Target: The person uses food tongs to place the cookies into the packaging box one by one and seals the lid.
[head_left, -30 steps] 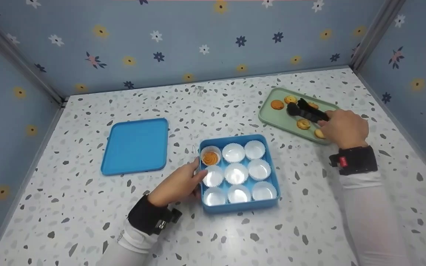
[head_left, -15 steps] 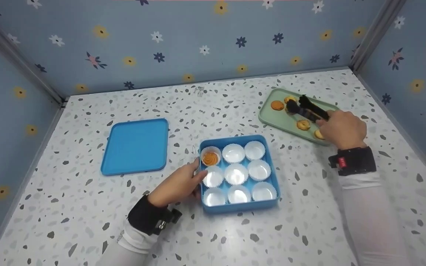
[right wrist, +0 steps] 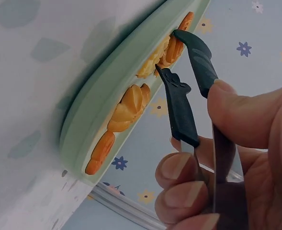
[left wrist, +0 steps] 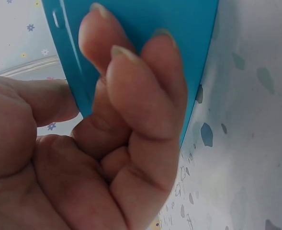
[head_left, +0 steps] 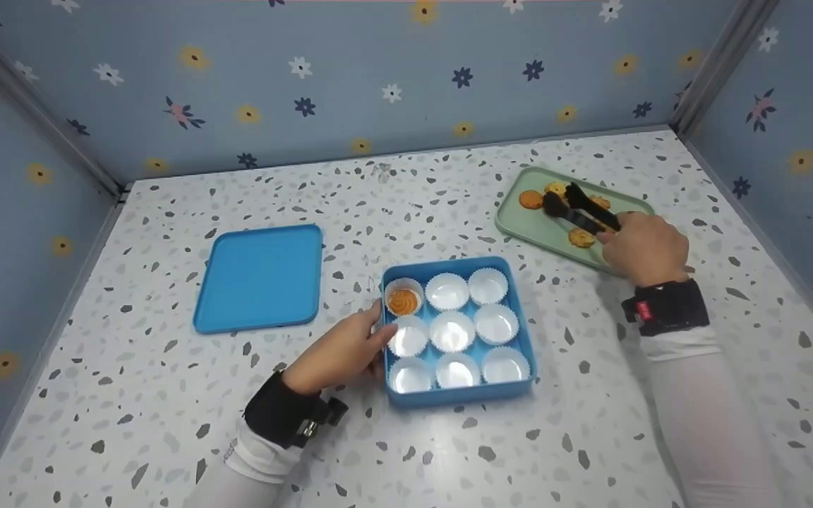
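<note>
On the white speckled table point(head_left: 159, 402), the left hand point(head_left: 341, 349) grips the left wall of the square blue plastic box point(head_left: 459, 397), with the pale green rectangular tray point(head_left: 523, 223) beyond its right back corner and the flat blue square lid point(head_left: 262, 279) apart to its left. The right hand point(head_left: 646, 247) pinches the black-tipped tongs point(right wrist: 180, 110), ends parted at the tray; only the back-left white paper cup point(head_left: 415, 284) is filled — picking up one of the small golden biscuits point(right wrist: 128, 109) seems the step, next calling for a careful squeeze, with crowding neighbours in the way.
</note>
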Tool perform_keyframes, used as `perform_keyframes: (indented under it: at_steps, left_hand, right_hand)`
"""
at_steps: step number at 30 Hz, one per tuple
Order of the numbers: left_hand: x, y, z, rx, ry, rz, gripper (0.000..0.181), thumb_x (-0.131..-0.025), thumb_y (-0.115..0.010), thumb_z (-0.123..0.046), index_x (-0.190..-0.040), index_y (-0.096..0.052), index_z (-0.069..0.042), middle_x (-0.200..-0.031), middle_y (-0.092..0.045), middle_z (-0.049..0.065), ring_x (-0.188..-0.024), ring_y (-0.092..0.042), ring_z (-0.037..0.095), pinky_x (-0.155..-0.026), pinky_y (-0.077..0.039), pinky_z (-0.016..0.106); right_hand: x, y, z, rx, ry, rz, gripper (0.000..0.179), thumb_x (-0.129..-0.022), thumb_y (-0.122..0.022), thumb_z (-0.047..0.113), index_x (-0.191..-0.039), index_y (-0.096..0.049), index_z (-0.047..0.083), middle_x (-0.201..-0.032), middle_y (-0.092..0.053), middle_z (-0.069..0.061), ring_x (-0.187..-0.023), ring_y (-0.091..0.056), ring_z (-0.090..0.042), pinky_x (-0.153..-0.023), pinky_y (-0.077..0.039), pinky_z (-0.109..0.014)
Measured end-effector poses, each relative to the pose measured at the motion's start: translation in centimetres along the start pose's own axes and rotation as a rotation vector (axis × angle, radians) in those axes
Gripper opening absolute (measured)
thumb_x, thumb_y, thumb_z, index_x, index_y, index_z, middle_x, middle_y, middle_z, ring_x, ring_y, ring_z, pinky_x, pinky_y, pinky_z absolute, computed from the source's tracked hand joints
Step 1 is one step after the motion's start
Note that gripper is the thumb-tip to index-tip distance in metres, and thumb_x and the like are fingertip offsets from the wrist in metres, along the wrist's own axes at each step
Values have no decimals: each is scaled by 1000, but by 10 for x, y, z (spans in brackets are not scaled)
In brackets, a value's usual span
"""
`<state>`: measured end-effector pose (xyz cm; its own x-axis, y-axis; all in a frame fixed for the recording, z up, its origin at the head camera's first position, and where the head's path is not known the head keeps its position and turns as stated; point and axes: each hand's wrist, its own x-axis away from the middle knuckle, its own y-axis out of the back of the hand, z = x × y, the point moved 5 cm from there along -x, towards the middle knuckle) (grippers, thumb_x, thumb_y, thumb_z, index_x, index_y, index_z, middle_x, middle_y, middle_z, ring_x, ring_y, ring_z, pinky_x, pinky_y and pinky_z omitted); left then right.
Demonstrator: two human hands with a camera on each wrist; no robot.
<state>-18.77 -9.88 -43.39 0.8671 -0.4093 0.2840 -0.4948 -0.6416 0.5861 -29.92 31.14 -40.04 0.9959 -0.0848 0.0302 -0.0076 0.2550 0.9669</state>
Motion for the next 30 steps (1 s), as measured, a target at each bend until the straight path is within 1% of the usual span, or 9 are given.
perform_keyframes:
  at_steps: [3, 6, 12, 18, 24, 26, 30]
  left_hand:
    - [0, -1, 0, 1, -5, 3, 69, -107, -46, -28, -155, -11, 7, -62, -62, 3, -58, -63, 26, -50, -43, 30]
    - [0, -1, 0, 0, 0, 3, 69, -107, -46, -28, -154, -11, 8, -62, -63, 3, -58, -63, 26, -49, -43, 30]
    - [0, -1, 0, 3, 13, 6, 70, -107, -47, -29, -155, -10, 7, -62, -63, 4, -58, -63, 27, -49, -43, 31]
    - [0, 0, -1, 4, 19, 8, 70, -107, -47, -30, -155, -10, 4, -63, -63, 4, -59, -63, 28, -49, -43, 31]
    - [1, 1, -2, -7, 24, 6, 71, -107, -46, -31, -156, -10, 4, -64, -63, 4, -58, -63, 28, -49, -44, 32]
    - [1, 1, -2, -8, 25, 6, 71, -107, -46, -31, -156, -10, 4, -64, -63, 4, -58, -63, 28, -49, -44, 32]
    - [1, 0, -2, -2, 14, 4, 69, -107, -46, -29, -155, -10, 6, -62, -62, 4, -58, -63, 26, -50, -44, 32]
  right_hand:
    - [1, 1, 0, 2, 4, -10, 56, -97, -59, 36, -132, -56, -7, -115, -59, -36, -92, -58, -53, -67, -46, -61]
    - [1, 2, 1, 26, -4, -10, 54, -97, -58, 38, -131, -58, -5, -114, -60, -34, -89, -59, -51, -66, -45, -58]
    - [3, 6, 1, 57, -8, -10, 52, -98, -57, 38, -128, -60, -4, -112, -61, -35, -89, -59, -51, -66, -45, -60]
    - [4, 10, 1, 79, -11, 24, 58, -99, -55, 43, -135, -57, -2, -118, -58, -37, -93, -58, -54, -67, -46, -60]
    - [6, 14, 0, 72, -20, 51, 61, -98, -54, 47, -141, -53, 2, -120, -57, -36, -92, -58, -52, -62, -46, -57]
    - [6, 15, 0, 64, -17, 44, 62, -98, -55, 47, -140, -54, 3, -120, -57, -36, -90, -58, -51, -61, -46, -56]
    - [9, 18, 4, 47, 14, 7, 57, -96, -57, 41, -137, -57, 1, -115, -60, -35, -82, -60, -50, -54, -46, -55]
